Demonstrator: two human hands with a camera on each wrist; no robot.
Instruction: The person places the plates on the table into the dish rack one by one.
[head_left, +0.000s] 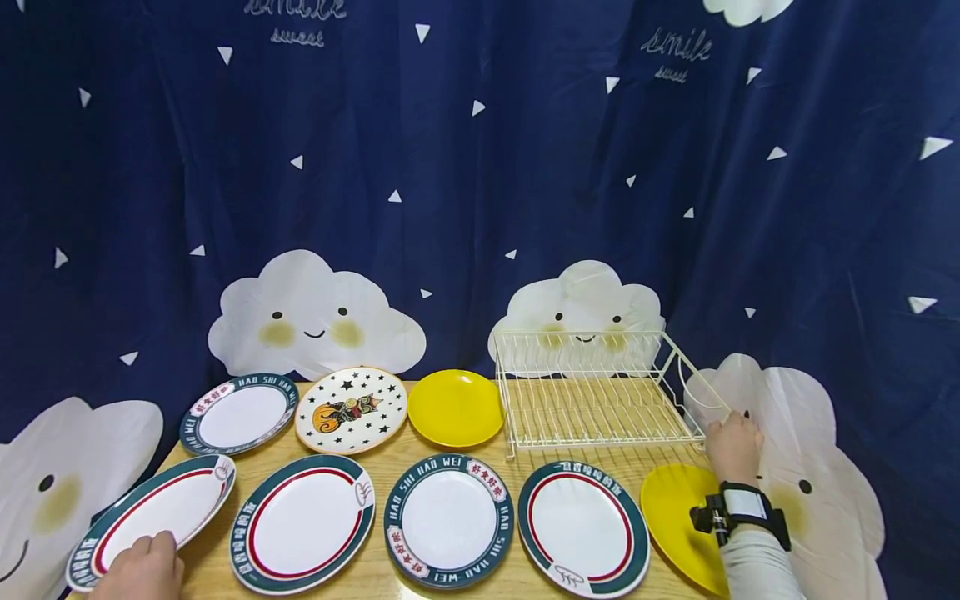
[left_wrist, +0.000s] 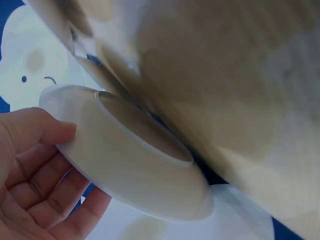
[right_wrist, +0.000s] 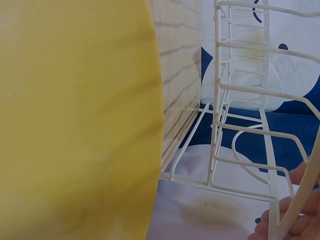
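Note:
At the table's left edge, my left hand [head_left: 142, 571] grips the near rim of a white plate [head_left: 161, 508] with a green border and red ring. The left wrist view shows this plate's pale underside [left_wrist: 135, 175] tilted, the thumb pressed on it near the rim and the other fingers behind. On the right, my right hand [head_left: 733, 450] holds the right end of a white wire dish rack [head_left: 600, 444]. In the right wrist view the fingers [right_wrist: 300, 220] curl round the rack's end wire. A yellow plate [head_left: 675, 500] lies just below the right forearm, partly hidden by it.
Green-bordered plates [head_left: 450, 521] lie along the front, among them one [head_left: 585, 529] near the rack. Behind are another green-bordered plate [head_left: 240, 417], a cat-and-pumpkin plate [head_left: 352, 408] and a yellow plate [head_left: 456, 408]. A dark blue curtain [head_left: 450, 167] hangs behind the wooden table [head_left: 390, 467].

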